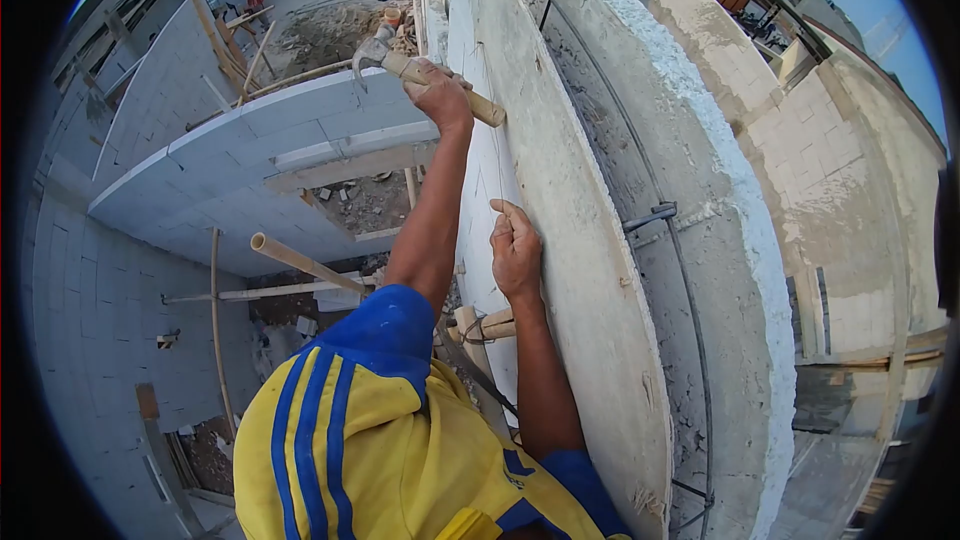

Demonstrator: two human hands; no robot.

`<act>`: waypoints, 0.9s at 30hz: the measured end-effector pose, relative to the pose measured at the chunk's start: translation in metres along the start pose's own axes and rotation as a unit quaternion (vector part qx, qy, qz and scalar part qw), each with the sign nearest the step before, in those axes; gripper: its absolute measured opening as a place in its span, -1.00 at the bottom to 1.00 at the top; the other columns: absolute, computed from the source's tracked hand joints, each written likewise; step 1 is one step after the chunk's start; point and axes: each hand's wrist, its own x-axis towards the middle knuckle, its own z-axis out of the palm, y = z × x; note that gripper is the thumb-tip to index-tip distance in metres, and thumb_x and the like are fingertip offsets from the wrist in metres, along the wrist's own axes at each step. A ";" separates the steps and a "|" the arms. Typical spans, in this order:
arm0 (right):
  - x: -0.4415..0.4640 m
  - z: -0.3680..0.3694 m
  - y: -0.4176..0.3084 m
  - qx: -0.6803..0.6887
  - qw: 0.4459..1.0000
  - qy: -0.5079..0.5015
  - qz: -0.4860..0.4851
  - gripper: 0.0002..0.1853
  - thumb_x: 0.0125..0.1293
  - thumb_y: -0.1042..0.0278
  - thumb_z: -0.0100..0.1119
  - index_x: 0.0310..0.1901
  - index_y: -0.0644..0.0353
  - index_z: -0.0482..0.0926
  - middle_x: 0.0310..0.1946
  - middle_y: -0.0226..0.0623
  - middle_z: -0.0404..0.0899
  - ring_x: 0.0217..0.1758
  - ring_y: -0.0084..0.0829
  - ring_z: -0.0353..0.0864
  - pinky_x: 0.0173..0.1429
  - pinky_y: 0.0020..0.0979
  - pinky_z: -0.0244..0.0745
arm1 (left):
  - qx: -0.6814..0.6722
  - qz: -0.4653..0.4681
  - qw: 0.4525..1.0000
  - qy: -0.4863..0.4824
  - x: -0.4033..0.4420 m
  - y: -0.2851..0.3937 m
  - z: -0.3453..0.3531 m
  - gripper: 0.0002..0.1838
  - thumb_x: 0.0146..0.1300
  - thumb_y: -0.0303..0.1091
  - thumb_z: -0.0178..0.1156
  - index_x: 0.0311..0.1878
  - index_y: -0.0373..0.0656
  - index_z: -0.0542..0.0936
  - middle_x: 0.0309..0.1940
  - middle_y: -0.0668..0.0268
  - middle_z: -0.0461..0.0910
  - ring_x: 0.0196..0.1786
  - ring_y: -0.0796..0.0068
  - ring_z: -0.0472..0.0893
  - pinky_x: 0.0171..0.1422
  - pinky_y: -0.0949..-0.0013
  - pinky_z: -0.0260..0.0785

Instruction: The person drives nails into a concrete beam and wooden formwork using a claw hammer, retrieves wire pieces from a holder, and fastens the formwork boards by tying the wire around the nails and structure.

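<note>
My left hand (440,95) is closed around the wooden handle of a claw hammer (403,66), raised in front of me. The hammer's metal head points left, and the handle's butt end sticks out to the right, near the panel's top. Lower down, my right hand (517,255) is held against the left face of a long, pale formwork panel (590,270). Its thumb and index finger come close together at the panel's edge; whatever lies between them is too small to make out. The panel stands upright along rough concrete (690,240).
Steel bars (672,210) run along the concrete beside the panel. Bamboo poles (300,262) cross below me on the left. Grey block walls (250,155) surround a window opening (370,202). Rubble (345,38) lies on the ground far below.
</note>
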 end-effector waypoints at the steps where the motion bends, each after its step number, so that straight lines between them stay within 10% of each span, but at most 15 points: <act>1: 0.001 -0.001 0.000 -0.020 1.000 -0.012 -0.001 -0.68 0.47 0.37 -0.12 0.06 0.35 0.53 -0.43 -0.19 0.54 -0.45 -0.49 0.45 -0.28 -0.38 0.41 | 0.003 -0.003 1.000 -0.005 0.000 -0.005 -0.001 -0.74 0.48 -0.21 0.03 -0.10 -0.18 0.23 -0.58 0.31 0.41 -0.72 0.52 0.38 -0.68 0.38 0.35; 4: 0.003 0.001 0.011 -0.008 0.999 -0.014 -0.028 -0.71 0.46 0.44 -0.12 0.05 0.41 0.53 -0.62 -0.56 0.25 -0.58 -0.73 0.18 -0.51 -0.57 0.11 | 0.106 -0.084 0.988 -0.075 0.026 -0.011 -0.020 -0.74 0.48 -0.20 0.03 -0.13 -0.20 0.28 -0.58 0.31 0.42 -0.69 0.52 0.39 -0.66 0.37 0.36; 6: 0.005 0.002 0.005 -0.006 0.999 -0.020 -0.035 -0.71 0.46 0.44 -0.12 0.05 0.40 0.53 -0.62 -0.55 0.26 -0.58 -0.72 0.20 -0.51 -0.56 0.12 | 0.121 -0.415 0.840 -0.328 0.079 -0.013 -0.031 -0.74 0.47 -0.21 0.05 -0.17 -0.22 0.34 -0.57 0.31 0.43 -0.66 0.52 0.42 -0.64 0.37 0.39; 13: -0.002 0.000 0.000 -0.023 1.000 -0.012 -0.012 -0.71 0.47 0.44 -0.12 0.04 0.38 0.54 -0.64 -0.53 0.28 -0.60 -0.69 0.21 -0.52 -0.53 0.16 | 0.061 -0.051 0.997 -0.003 0.005 0.000 -0.004 -0.73 0.47 -0.20 0.06 -0.16 -0.23 0.34 -0.57 0.30 0.43 -0.66 0.50 0.44 -0.63 0.34 0.40; 17: 0.002 -0.005 -0.001 -0.013 0.998 -0.051 0.019 -0.70 0.47 0.43 -0.13 0.06 0.37 0.54 -0.66 -0.52 0.28 -0.60 -0.68 0.21 -0.52 -0.52 0.17 | 0.256 -0.218 0.899 -0.282 0.007 0.001 -0.022 -0.76 0.46 -0.23 0.07 -0.15 -0.21 0.33 -0.56 0.29 0.43 -0.66 0.48 0.44 -0.63 0.31 0.40; 20: 0.002 -0.009 -0.007 -0.038 0.995 -0.075 0.057 -0.67 0.46 0.37 -0.13 0.11 0.34 0.51 -0.49 -0.18 0.52 -0.47 -0.46 0.46 -0.28 -0.35 0.43 | 0.179 -0.248 0.923 -0.233 0.025 0.000 -0.008 -0.77 0.46 -0.23 0.06 -0.16 -0.20 0.34 -0.55 0.28 0.44 -0.66 0.47 0.44 -0.63 0.31 0.39; 25: -0.002 -0.011 -0.010 -0.037 0.997 -0.051 0.047 -0.67 0.46 0.36 -0.12 0.10 0.33 0.52 -0.55 -0.27 0.45 -0.50 -0.52 0.40 -0.35 -0.39 0.37 | 0.074 -0.196 0.974 -0.091 0.010 -0.013 -0.005 -0.75 0.47 -0.21 0.04 -0.20 -0.22 0.34 -0.54 0.28 0.45 -0.62 0.47 0.46 -0.61 0.36 0.39; 27: 0.002 -0.014 0.000 -0.014 0.992 -0.109 0.068 -0.66 0.46 0.36 -0.11 0.13 0.33 0.50 -0.55 -0.31 0.43 -0.52 -0.56 0.37 -0.38 -0.42 0.34 | 0.165 -0.236 0.938 -0.191 0.028 -0.003 -0.018 -0.73 0.49 -0.17 0.01 -0.23 -0.20 0.34 -0.53 0.30 0.44 -0.62 0.50 0.45 -0.61 0.40 0.38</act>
